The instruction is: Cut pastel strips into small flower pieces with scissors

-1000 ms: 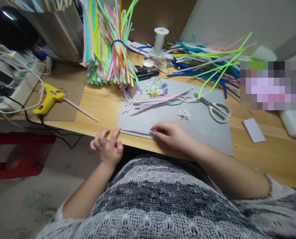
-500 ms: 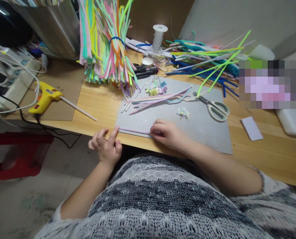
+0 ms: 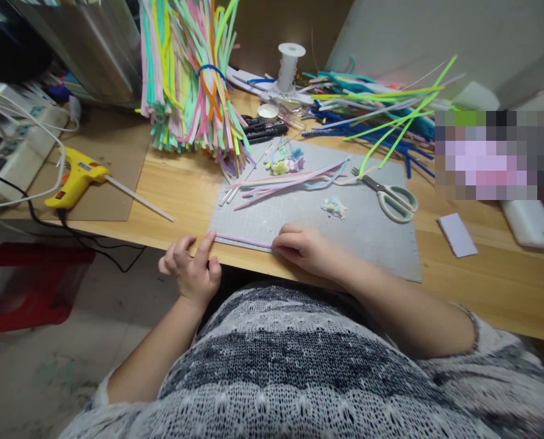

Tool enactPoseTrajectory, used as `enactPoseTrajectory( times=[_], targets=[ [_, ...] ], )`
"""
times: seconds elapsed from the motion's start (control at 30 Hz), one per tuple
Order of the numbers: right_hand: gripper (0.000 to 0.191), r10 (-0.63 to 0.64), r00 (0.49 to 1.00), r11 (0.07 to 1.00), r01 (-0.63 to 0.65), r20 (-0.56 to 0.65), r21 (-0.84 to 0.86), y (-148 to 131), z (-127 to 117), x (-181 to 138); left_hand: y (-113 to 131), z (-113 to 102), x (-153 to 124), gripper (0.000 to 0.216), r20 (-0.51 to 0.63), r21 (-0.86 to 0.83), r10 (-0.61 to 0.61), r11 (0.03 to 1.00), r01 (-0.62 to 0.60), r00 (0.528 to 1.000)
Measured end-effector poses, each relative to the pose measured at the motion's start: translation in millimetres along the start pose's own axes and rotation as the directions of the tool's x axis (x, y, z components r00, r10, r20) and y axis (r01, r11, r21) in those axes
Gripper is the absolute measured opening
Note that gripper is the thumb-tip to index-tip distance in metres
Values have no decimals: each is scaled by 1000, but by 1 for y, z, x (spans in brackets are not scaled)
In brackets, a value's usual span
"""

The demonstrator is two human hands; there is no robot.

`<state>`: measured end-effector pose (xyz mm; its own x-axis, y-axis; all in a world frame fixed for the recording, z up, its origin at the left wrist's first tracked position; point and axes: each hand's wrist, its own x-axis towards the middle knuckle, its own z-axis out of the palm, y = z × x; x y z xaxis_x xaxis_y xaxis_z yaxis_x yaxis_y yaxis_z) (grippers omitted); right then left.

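Note:
A thin purple pipe cleaner (image 3: 243, 240) lies straight along the front edge of the grey cutting mat (image 3: 377, 250). My left hand (image 3: 192, 268) touches its left end with the tip of the stretched index finger; the other fingers are loosely bent and apart. On the right, my right hand (image 3: 306, 250) is closed in a pinch at the pipe cleaner, and its fingers hide the part there. Behind them on the mat lie several pastel pipe cleaners (image 3: 294, 180), a cluster of small pastel flowers (image 3: 286, 161), a small pale trimmed piece (image 3: 333, 208) and scissors (image 3: 393, 198).
A yellow glue gun (image 3: 77, 178) with a glue stick lies at the left, near a power strip (image 3: 25, 155). Bundled pipe cleaners (image 3: 189, 91) stand behind; loose ones (image 3: 382, 110) lie at the back right, beside a white spool (image 3: 289, 67). A white card (image 3: 457, 235) lies right.
The whole view has shifted slightly. Both hands keep their places at the pipe cleaner, with no clear movement of the things on the mat.

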<state>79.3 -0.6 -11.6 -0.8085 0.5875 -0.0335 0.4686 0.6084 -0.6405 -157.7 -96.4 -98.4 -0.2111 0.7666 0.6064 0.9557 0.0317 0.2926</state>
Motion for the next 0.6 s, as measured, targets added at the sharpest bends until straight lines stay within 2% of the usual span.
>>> enactPoseTrajectory(
  times=[0.17, 0.3, 0.47, 0.6],
  targets=[
    [22, -6, 1000, 999, 7, 19, -43, -2, 0, -1, 0, 0, 0, 48, 11, 8, -13, 1000, 13, 1000],
    [24, 8, 997, 987, 4, 76, -162, -9, -4, 0, -1, 0, 0, 48, 27, -6, -33, 999, 33, 999],
    [19, -15, 973, 909, 109, 230, -402, -22, -14, 7, -1, 0, 0, 47, 7, -16, -4, 1000, 4, 1000],
    [18, -29, 949, 852, 188, 315, -489, -30, -23, 14, 0, 1, -1, 47, 21, -9, -26, 1000, 26, 999]
  ],
)
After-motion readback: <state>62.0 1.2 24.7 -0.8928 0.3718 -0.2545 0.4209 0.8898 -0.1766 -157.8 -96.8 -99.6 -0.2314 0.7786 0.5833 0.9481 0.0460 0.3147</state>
